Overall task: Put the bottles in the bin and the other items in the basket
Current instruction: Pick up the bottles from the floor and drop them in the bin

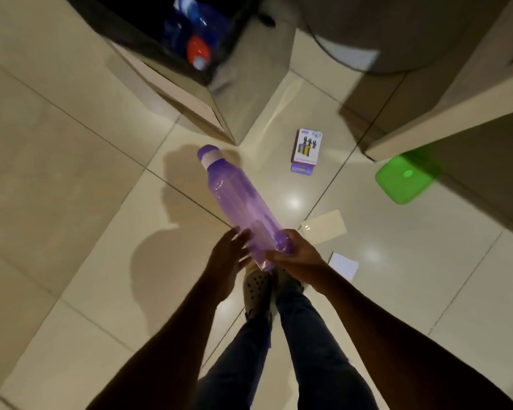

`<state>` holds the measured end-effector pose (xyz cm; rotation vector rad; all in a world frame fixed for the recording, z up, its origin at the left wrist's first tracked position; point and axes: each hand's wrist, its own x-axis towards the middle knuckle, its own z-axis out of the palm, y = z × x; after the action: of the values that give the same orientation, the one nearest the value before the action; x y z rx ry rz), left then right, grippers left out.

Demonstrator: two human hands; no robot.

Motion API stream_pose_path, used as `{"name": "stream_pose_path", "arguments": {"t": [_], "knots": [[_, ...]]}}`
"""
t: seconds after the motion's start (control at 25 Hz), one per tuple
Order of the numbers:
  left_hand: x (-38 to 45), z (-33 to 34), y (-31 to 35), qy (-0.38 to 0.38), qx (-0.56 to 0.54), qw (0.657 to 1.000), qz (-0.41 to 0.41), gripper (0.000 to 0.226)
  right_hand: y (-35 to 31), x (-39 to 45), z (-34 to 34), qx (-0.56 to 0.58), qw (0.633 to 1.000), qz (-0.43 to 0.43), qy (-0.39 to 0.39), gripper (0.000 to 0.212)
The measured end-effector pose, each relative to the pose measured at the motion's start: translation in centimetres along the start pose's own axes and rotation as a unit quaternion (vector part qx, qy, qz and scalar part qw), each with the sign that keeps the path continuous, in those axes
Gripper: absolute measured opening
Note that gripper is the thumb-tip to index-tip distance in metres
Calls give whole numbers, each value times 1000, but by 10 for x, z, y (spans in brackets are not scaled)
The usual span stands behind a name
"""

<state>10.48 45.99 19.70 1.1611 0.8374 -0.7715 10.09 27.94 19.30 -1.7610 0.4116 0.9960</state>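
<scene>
A translucent purple bottle (234, 199) with a purple cap points away from me over the tiled floor. My right hand (296, 253) grips its base. My left hand (228, 255) rests flat against the bottle's lower side, fingers spread. The tall bin (172, 81) stands at the upper left, dark inside, holding a blue bottle (196, 22) and a red-capped one (199, 50). On the floor lie a small purple box (307, 149), a green plastic lid (406, 179), a cream card (323, 226) and a white paper (344, 264).
A round grey container (382, 34) stands at the top right beside a beige cabinet edge (444, 119). My legs and grey clogs (258, 288) are right under the bottle.
</scene>
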Motion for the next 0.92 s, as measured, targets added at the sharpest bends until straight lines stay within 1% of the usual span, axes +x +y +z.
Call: {"name": "stream_pose_path", "arguments": {"t": [0.04, 0.08, 0.2, 0.28, 0.32, 0.4, 0.48, 0.52, 0.56, 0.6, 0.64, 0.68, 0.76, 0.8, 0.84, 0.88, 0.92], "knots": [[-32, 11, 16, -3, -5, 1000, 12, 40, -23, -30, -7, 23, 1000, 3, 3, 67], [-61, 22, 30, 0, -4, 1000, 17, 37, -42, -57, -12, 43, 999, 9, 1, 60], [-132, 49, 74, 8, 28, 999, 35, 45, -99, -125, -27, 67, 997, 15, 28, 62], [-163, 66, 101, 13, 32, 998, 48, 34, -128, -154, -36, 67, 996, 8, 65, 68], [-171, 74, 116, 26, 40, 997, 60, 28, -142, -161, -41, 61, 995, 1, 85, 71], [-176, 85, 146, 69, 49, 993, 83, 23, -169, -161, -51, 45, 992, -18, 119, 73], [-167, 89, 175, 106, 87, 983, 123, 27, -195, -146, -62, 49, 989, -34, 138, 70], [-158, 90, 189, 126, 136, 970, 158, 31, -207, -135, -67, 63, 986, -34, 149, 69], [-145, 89, 201, 160, 203, 946, 196, 35, -218, -124, -72, 82, 983, -34, 159, 68], [-129, 83, 214, 203, 281, 909, 230, 40, -229, -109, -76, 103, 980, -34, 166, 67], [-112, 76, 226, 235, 364, 865, 255, 47, -240, -96, -80, 124, 977, -35, 172, 64], [-92, 68, 237, 245, 451, 816, 267, 55, -250, -81, -84, 138, 974, -36, 179, 62], [-48, 51, 259, 204, 606, 718, 275, 71, -270, -49, -92, 143, 970, -35, 193, 58], [-27, 42, 267, 179, 661, 674, 278, 75, -280, -30, -94, 143, 969, -27, 199, 57], [-11, 34, 273, 162, 699, 637, 281, 76, -290, -12, -95, 143, 969, -18, 202, 57], [2, 28, 276, 150, 721, 615, 282, 76, -301, 5, -93, 135, 969, -14, 204, 58], [10, 23, 278, 140, 729, 609, 280, 75, -312, 21, -91, 118, 971, -15, 207, 59]]}}
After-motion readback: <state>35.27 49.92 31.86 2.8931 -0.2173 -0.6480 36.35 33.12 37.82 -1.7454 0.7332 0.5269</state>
